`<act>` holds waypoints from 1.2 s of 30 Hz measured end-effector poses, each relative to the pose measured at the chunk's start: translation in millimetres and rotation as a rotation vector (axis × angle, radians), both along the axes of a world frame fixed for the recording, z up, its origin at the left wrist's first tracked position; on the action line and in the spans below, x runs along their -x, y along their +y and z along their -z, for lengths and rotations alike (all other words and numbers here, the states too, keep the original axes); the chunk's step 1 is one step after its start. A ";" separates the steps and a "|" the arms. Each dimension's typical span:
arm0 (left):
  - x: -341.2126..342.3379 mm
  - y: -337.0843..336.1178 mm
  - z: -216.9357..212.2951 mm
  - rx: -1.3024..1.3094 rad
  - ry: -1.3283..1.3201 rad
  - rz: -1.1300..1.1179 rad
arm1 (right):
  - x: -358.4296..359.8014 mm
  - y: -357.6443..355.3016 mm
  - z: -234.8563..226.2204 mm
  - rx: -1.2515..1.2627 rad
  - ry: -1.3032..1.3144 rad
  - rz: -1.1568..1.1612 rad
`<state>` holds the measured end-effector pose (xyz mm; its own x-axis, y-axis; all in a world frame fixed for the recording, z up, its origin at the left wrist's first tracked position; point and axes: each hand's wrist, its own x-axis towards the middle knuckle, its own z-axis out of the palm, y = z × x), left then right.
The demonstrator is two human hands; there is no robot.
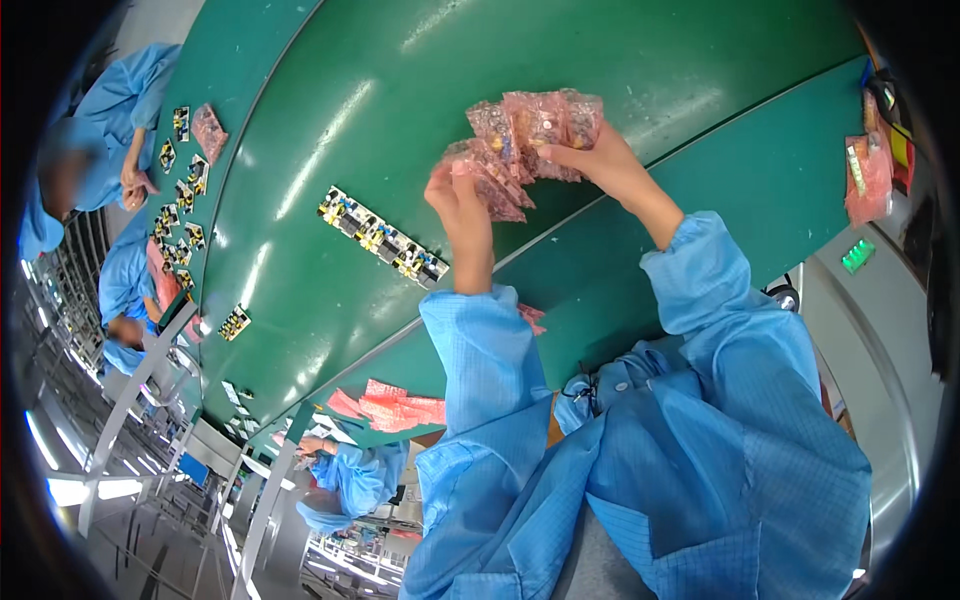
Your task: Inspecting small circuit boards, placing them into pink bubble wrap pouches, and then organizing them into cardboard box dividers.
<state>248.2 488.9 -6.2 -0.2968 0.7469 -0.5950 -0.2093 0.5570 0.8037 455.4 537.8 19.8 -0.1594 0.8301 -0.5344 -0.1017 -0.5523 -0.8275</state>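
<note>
Over the green belt, a fanned row of pink bubble-wrap bags spans the gap between my two hands. Dark and coloured parts show faintly through the clear pink film. My left hand is closed on the lower left end of the row, thumb on top. At the right end my right hand grips the bags, its thumb lying across their near face. Fingers beneath the bags are hidden on both sides. Left of my left hand, a strip of bare circuit boards lies flat on the belt.
A smaller circuit board lies farther left. Pink bags rest on the near table edge, and another pink bag is at far right. Co-workers in blue sit along the left side by more boards. Metal posts stand lower left.
</note>
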 end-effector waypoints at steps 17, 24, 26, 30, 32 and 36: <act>-5.2 67.0 -37.9 0.097 -0.087 0.465 | -14.7 11.8 13.6 -0.057 -0.188 -0.078; -13.8 -16.9 -49.9 0.125 -0.475 0.039 | -39.9 -28.6 -20.7 -0.001 0.193 -0.170; -19.4 -55.9 -69.2 0.240 -0.502 0.007 | -50.6 -56.5 -34.4 0.148 0.215 -0.243; -44.2 -145.1 -82.2 0.183 -0.402 0.081 | -70.6 -125.9 -39.9 0.397 0.199 -0.429; -51.8 -185.2 -72.5 0.438 -0.349 0.126 | -76.3 -167.6 -23.5 0.129 0.106 -0.344; -80.4 -249.3 -44.7 0.214 -0.110 0.037 | -85.5 -208.8 -30.0 0.091 -0.149 -0.440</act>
